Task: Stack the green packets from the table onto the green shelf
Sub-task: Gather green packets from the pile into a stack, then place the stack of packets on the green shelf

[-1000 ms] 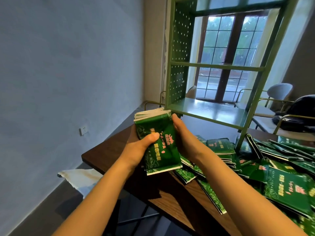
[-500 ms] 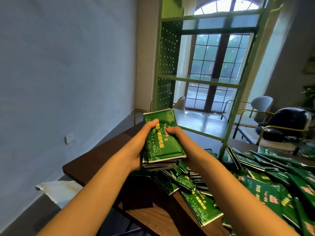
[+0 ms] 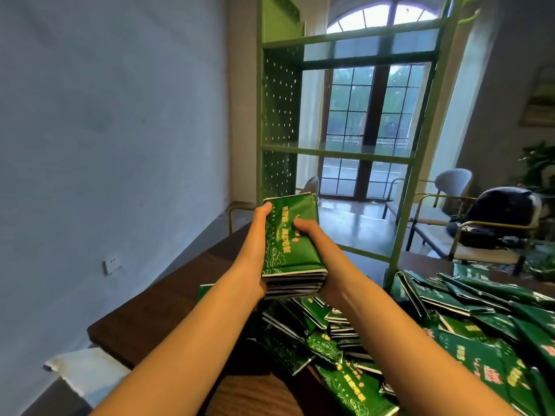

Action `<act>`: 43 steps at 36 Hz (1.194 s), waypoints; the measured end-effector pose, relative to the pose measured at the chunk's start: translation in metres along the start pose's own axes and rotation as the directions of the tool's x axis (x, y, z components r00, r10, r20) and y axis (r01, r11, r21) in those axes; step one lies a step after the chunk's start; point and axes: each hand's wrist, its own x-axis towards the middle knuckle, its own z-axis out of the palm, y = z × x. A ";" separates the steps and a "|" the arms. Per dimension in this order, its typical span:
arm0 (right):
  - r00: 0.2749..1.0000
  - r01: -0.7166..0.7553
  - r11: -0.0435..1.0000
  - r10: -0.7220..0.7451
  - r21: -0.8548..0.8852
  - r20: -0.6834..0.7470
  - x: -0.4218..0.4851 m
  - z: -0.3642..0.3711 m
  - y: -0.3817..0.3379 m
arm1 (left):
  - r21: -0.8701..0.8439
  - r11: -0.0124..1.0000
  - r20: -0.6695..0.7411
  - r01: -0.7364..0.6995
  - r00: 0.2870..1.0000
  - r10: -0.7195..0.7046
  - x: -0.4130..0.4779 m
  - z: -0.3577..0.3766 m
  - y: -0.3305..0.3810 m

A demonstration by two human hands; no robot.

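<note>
The green shelf (image 3: 336,151) stands on the far side of the dark wooden table (image 3: 156,310). Loose green packets (image 3: 468,334) lie heaped on the table to your right. You hold a neat stack of packets (image 3: 289,244) above the table, just before the shelf's lowest level: your left hand (image 3: 255,253) closes on its left edge, your right hand (image 3: 315,250) clasps its right side, thumb on top.

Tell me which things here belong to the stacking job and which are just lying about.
Job: squared stack of flat green foil packets gripped in left hand and right hand; loose packet heap; tall green metal shelf.

Lying about: grey padded chair; crumpled white paper.
</note>
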 end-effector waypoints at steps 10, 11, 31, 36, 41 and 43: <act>0.999 -0.010 0.999 0.009 -0.037 -0.041 0.028 -0.008 -0.021 | 0.085 0.995 0.018 0.046 0.999 -0.048 0.027 0.008 0.027; 0.999 -0.017 0.999 0.015 -0.045 -0.047 0.033 -0.009 -0.025 | 0.101 0.994 0.009 0.049 0.999 -0.050 0.032 0.008 0.030; 0.986 -0.079 0.989 0.096 0.124 -0.135 0.132 -0.063 -0.081 | 0.860 0.467 -0.107 -0.206 0.822 0.560 0.154 -0.044 0.034; 0.990 -0.065 0.994 0.075 0.090 -0.117 0.167 -0.074 -0.082 | 0.948 0.278 -0.046 -0.156 0.795 0.605 0.171 -0.055 0.025; 0.991 -0.017 0.998 0.024 0.058 -0.134 0.197 -0.078 -0.083 | 0.980 0.125 0.028 -0.156 0.726 0.688 0.179 -0.062 0.020; 0.986 -0.011 0.999 0.016 0.031 -0.167 0.210 -0.077 -0.083 | 0.981 0.107 0.041 -0.164 0.705 0.708 0.180 -0.064 0.018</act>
